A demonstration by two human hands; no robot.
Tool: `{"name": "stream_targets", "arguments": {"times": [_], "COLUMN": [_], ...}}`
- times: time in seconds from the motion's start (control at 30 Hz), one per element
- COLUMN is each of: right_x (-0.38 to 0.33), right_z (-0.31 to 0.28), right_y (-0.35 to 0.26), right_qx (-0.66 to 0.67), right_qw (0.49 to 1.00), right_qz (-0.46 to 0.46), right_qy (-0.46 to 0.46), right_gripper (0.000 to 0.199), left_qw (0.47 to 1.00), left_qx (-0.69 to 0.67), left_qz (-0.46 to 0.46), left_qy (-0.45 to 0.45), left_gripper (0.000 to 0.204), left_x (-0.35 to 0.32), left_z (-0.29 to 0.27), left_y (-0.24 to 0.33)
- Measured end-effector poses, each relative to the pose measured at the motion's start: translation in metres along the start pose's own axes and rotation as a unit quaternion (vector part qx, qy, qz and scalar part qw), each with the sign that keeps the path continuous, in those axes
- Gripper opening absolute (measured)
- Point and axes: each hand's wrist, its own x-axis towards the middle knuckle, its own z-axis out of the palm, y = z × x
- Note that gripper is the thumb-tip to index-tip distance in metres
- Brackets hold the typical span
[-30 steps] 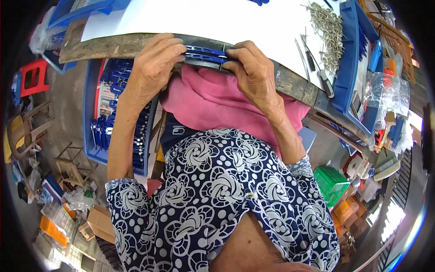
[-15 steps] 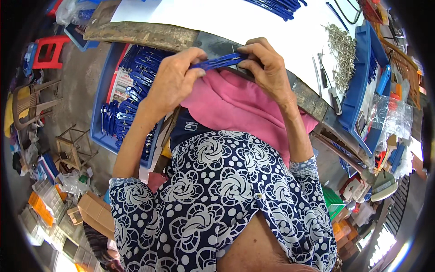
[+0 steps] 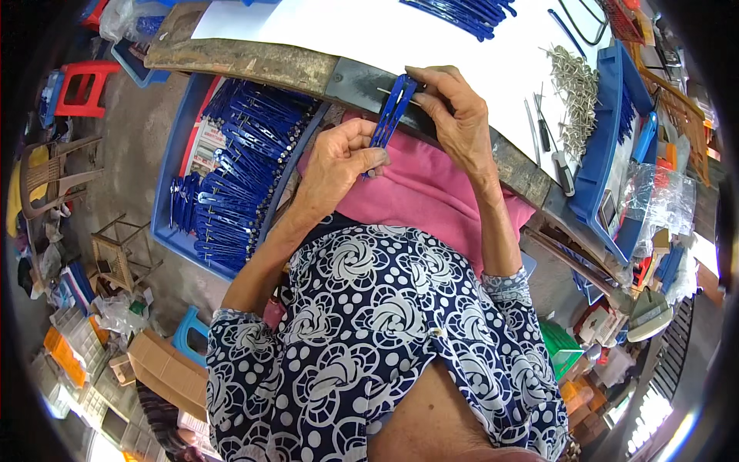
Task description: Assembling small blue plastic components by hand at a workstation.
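My left hand (image 3: pixel 342 158) pinches the lower end of a long, slotted blue piece (image 3: pixel 393 113) between thumb and fingers. The piece stands steeply aslant over the table's front edge, with a thin metal pin crossing near its top. At that upper end my right hand (image 3: pixel 456 112) is closed, thumb and index finger by the pin and the tip of the piece. Whether those fingers grip the pin as well cannot be made out. A pink cloth (image 3: pixel 431 177) lies across my lap below both hands.
Left of my lap stands a blue crate (image 3: pixel 173 235) filled with similar blue pieces. On the white-covered table (image 3: pixel 323 23) lie more blue pieces (image 3: pixel 469 15), a heap of metal pins (image 3: pixel 573 100) and a grey-handled tool (image 3: pixel 564 173). A blue tray (image 3: pixel 604 169) borders the right side.
The blue piece has turned from nearly level to steeply upright. My left hand has moved down and right with its end; my right hand remains near the upper end.
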Motion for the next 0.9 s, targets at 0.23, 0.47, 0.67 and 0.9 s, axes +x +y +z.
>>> {"name": "stream_targets", "arguments": {"times": [0.23,0.47,0.67,0.9], "right_x": [0.0,-0.001,-0.002,-0.003], "right_z": [-0.005,-0.012,-0.02,-0.029], "right_y": [-0.007,-0.007,0.0,0.002], "right_qx": [0.069,0.225,0.367,0.46], "right_qw": [0.996,0.964,0.917,0.869], "right_qz": [0.028,0.085,0.106,0.136], "right_qy": [0.048,0.11,0.111,0.121], "right_gripper": [0.03,0.032,0.033,0.03], "left_qw": [0.997,0.99,0.988,0.987], "left_qx": [-0.066,-0.115,-0.121,-0.127], "left_qz": [0.042,0.076,0.096,0.09], "left_qy": [0.009,0.005,-0.016,-0.04], "left_gripper": [0.019,0.016,0.018,0.019], "left_x": [0.01,0.022,0.034,0.041], "left_z": [0.019,0.035,0.043,0.052], "left_y": [0.006,0.007,0.009,0.01]}}
